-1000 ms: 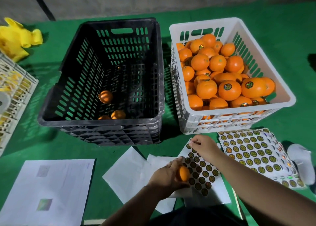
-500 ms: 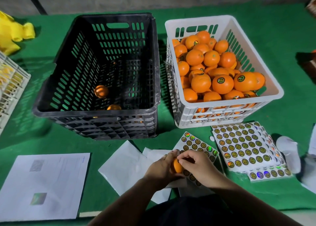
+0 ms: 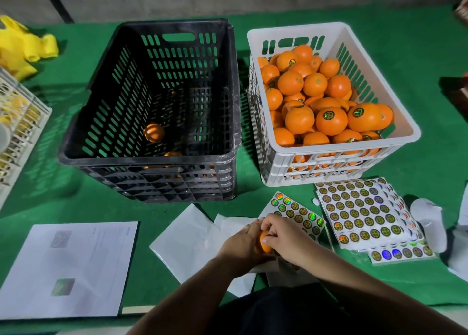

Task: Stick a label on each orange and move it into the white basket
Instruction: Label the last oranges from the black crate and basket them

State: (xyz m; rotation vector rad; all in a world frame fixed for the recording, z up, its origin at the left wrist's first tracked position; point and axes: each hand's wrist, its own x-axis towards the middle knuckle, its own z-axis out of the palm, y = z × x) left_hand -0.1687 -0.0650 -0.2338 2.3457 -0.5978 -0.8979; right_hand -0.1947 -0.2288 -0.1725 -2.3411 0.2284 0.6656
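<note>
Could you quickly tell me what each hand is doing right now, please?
Left hand: holding an orange.
Right hand: fingers curled onto the same orange, pressing its top.

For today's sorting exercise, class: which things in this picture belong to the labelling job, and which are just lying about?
Part of the job:
left hand and right hand, both gripping one orange
sticker sheet
stack of sticker sheets
white basket
black crate

Lying about:
printed paper
yellow bag
white rack

Green table carries black crate, white basket, label sheets, papers
</note>
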